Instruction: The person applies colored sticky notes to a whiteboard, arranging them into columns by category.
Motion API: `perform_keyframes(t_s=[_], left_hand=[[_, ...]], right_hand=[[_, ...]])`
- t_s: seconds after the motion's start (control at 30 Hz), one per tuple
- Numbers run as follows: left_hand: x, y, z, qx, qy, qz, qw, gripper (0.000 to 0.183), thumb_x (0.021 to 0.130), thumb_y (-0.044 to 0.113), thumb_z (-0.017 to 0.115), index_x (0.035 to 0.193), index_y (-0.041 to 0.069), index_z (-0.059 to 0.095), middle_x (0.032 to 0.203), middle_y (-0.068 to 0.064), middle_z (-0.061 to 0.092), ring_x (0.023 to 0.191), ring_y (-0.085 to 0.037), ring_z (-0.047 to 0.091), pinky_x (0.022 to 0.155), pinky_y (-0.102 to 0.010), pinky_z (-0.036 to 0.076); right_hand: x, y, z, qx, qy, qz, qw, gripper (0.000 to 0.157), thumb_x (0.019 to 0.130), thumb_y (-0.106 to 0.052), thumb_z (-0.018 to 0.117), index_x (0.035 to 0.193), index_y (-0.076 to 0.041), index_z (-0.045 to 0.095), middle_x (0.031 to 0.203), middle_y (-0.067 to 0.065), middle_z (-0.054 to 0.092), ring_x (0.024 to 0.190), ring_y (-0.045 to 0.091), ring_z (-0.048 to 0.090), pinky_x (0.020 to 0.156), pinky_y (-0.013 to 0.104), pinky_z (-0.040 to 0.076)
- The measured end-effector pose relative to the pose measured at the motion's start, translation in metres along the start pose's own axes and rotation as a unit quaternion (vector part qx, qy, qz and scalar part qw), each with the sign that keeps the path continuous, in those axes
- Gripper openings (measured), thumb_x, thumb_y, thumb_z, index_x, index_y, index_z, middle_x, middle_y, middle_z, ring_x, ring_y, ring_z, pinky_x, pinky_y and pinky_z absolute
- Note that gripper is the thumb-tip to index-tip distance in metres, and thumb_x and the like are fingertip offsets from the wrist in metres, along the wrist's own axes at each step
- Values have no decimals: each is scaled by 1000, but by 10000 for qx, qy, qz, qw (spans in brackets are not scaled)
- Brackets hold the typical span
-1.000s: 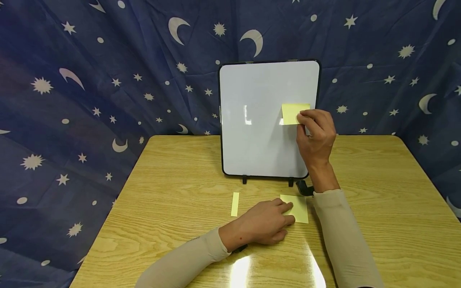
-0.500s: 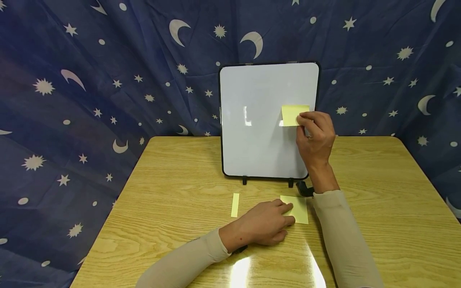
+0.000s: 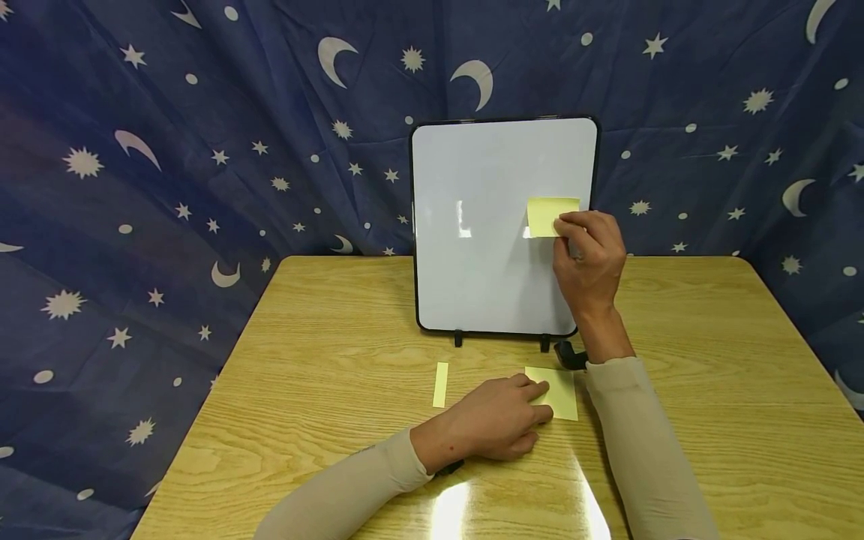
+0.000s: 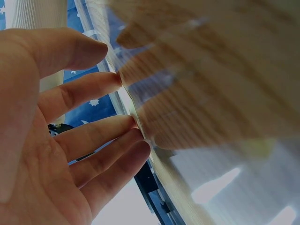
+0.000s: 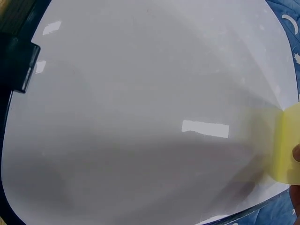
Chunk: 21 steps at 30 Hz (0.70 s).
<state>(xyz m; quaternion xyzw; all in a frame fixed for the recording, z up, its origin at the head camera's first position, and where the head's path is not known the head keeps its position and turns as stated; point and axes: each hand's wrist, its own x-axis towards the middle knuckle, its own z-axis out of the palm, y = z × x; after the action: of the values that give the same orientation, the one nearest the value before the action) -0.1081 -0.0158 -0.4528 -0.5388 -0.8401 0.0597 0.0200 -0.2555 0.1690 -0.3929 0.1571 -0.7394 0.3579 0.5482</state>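
Here, starry blue cloth backs whiteboard and table.

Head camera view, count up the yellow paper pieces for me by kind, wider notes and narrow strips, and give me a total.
Wider yellow notes: 2, one pinched by the right hand, one touched by the left hand
Narrow yellow strip: 1
Total in sight: 3

I have free passage over the left stretch of the table. Ahead, the upright whiteboard blocks a hand (its two small feet jut forward too), and the right sleeve bars the route from the left hand to the table's right side.
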Motion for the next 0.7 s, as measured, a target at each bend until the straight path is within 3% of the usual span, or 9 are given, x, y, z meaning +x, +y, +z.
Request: perform_keyframes(t_s=[0.33,0.7], left_hand=[[0,0,0,-26,11,1,10000,27,104,36,59,127,28,71,152,-6,59,132,-21,59,105,-29,51],[0,0,0,-75,-27,-10,10000,27,104,35,59,127,28,71,153,-6,58,133,-21,58,107,-29,50]], right_hand=[[-1,1,0,16,-91,15,10000,14,93,6,70,98,5,83,102,21,76,102,43,67,111,46,48],[-5,3,-2,-145,-289,-9,9995,14,94,5,70,100,5,82,103,20,76,104,42,66,106,45,50]])
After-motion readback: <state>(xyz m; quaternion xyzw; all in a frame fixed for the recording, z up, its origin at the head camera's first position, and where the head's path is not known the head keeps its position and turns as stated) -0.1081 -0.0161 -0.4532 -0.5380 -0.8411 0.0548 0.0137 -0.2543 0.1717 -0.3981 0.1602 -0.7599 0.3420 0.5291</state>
